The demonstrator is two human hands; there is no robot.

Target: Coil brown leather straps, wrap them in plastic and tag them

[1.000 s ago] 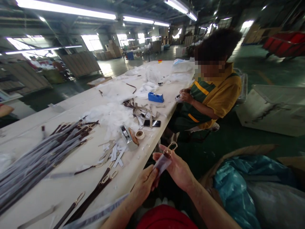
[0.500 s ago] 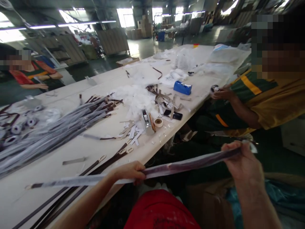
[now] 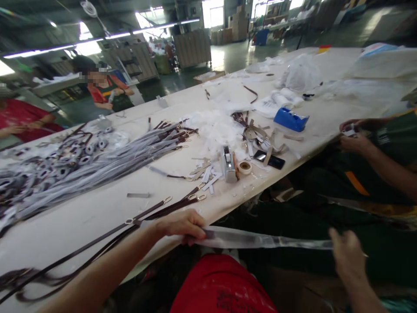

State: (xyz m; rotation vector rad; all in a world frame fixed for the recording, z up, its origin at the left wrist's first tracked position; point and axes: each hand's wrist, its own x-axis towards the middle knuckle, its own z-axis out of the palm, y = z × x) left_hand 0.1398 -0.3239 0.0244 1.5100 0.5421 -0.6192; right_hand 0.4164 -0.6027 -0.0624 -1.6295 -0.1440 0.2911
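My left hand (image 3: 185, 226) is closed around a dark strap in a clear plastic sleeve (image 3: 241, 238), at the table's near edge. The sleeve stretches to the right, where my right hand (image 3: 350, 254), slightly blurred, grips its narrow end. Between my hands, the dark strap shows inside the sleeve near my left fingers, while the right part looks clear. A metal ring (image 3: 129, 221) shows left of my left wrist, over the table. Bare dark straps (image 3: 107, 238) with metal rings lie on the table under and behind my left forearm.
Sleeved straps (image 3: 130, 156) lie bundled beside rolled ones (image 3: 61, 169). Nearby are a grey tape dispenser (image 3: 230, 167), a tape roll (image 3: 245, 168), a phone (image 3: 269, 159) and a blue dispenser (image 3: 291, 119). A co-worker's hands (image 3: 353, 134) are at the right; two people stand across the table.
My right hand has moved lower and slightly right, now on the sleeve's narrow clear end. The strap's ringed end has shifted right toward my left hand. The view has turned left.
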